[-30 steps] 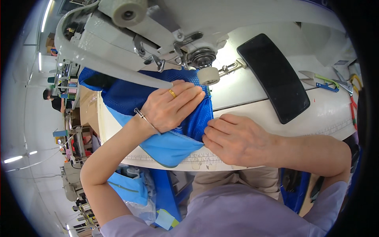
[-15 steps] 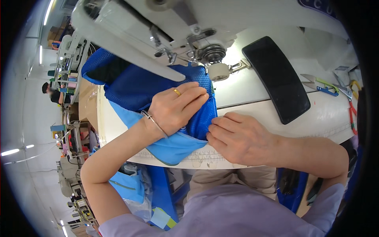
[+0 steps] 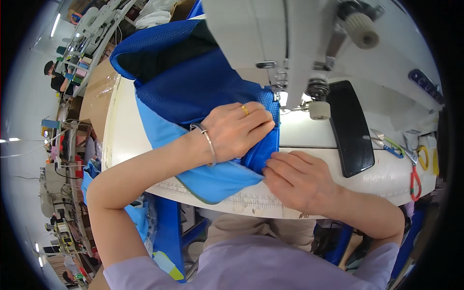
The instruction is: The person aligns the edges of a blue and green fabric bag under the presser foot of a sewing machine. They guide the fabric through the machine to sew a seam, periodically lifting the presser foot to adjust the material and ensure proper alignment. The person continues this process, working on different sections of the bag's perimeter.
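A blue mesh fabric piece [image 3: 188, 92] with a black inner part and a light-blue panel [image 3: 212, 181] lies on the sewing machine table. Its right edge reaches the needle area of the sewing machine [image 3: 278, 82]. My left hand [image 3: 237, 130] lies over the fabric with its fingers together and bent, gripping it by that edge just nearer than the needle. Nearer to me, my right hand [image 3: 302, 181] is closed with its fingertips on the same edge, by the corner of the light-blue panel. What lies under the fingers is hidden.
A black phone [image 3: 352, 128] lies right of the needle. Beyond it are thread snips [image 3: 386, 143] and scissors with red and yellow handles [image 3: 415, 179]. A printed ruler [image 3: 246, 198] runs along the table's front edge. Another person [image 3: 55, 77] is far off at the left.
My view has tilted, so the machine head now appears farther right and more upright. Both hands keep about the same hold on the fabric.
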### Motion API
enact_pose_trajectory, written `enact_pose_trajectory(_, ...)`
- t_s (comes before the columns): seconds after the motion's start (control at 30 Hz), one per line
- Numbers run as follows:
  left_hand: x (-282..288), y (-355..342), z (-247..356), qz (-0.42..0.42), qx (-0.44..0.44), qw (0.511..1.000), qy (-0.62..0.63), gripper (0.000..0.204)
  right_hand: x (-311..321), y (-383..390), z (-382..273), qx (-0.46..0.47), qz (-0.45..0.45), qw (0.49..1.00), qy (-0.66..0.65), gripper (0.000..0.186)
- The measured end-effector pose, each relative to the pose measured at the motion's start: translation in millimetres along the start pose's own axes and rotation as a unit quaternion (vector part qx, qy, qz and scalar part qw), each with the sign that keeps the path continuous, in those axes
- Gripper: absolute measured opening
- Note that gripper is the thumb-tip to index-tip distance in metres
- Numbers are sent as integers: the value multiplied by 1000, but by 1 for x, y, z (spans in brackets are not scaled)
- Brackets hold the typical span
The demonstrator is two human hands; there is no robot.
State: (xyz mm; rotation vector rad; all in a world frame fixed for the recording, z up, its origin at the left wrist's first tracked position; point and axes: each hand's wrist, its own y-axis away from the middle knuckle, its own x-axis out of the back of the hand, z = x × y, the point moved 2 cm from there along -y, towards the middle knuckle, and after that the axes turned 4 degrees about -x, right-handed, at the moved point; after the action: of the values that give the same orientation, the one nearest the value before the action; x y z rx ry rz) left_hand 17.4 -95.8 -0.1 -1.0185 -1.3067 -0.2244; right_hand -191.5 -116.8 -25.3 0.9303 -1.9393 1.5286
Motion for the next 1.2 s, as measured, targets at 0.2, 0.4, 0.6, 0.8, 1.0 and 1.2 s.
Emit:
enact_pose_trajectory(0.2,-14,-2,-16,-7,28,999,-22,33,2,-6,11,-64,-2,998,11,22)
enact_pose_trajectory(0.4,-16,1,-22,-3,66,998,-17,29,4,-9,14,-91,-20,996,17,22)
enact_pose_trajectory(0.6,-13,3,-22,27,64,998,-8,28,2,-14,16,-83,-19,996,3,22)
enact_pose_trajectory(0.8,-14,-7,-25,-7,69,997,-19,31,2,-11,22,-101,-7,995,9,23)
enact_pose_trajectory(1.0,-15,-2,-33,49,87,995,20,31,4,-16,32,-110,9,994,-3,22)
enact_pose_trajectory(1.2,-18,-3,-35,68,91,993,19,30,3,-15,31,-111,37,993,6,23)
